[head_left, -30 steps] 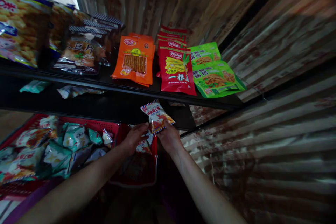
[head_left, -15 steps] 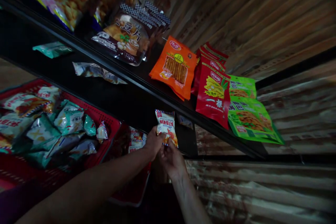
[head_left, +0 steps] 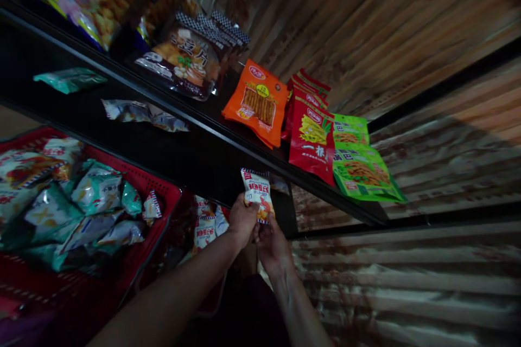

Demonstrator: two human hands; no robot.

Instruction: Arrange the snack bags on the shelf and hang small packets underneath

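A small white snack bag [head_left: 259,190] with red lettering is held upright in front of the lower shelf [head_left: 211,173]. My left hand [head_left: 243,217] grips its left side, the thumb lying across the front. At the bottom edge, my right hand [head_left: 272,244] pinches the bag with its fingertips. Behind the bag, another pale packet [head_left: 280,184] lies on the lower shelf, partly hidden. More white snack bags [head_left: 204,230] of like print fill a second red basket just left of my left forearm.
A red basket [head_left: 163,203] at the left holds several green and white snack bags [head_left: 97,187]. On the upper shelf stand brown packets [head_left: 183,62], orange packets [head_left: 258,103], red packets [head_left: 312,135] and green packets [head_left: 362,171]. A corrugated wall [head_left: 366,282] rises at the right.
The view has shifted a little, so the shelf goods sit further left. Both hands keep hold of the white snack bag, which has turned slightly to face me.
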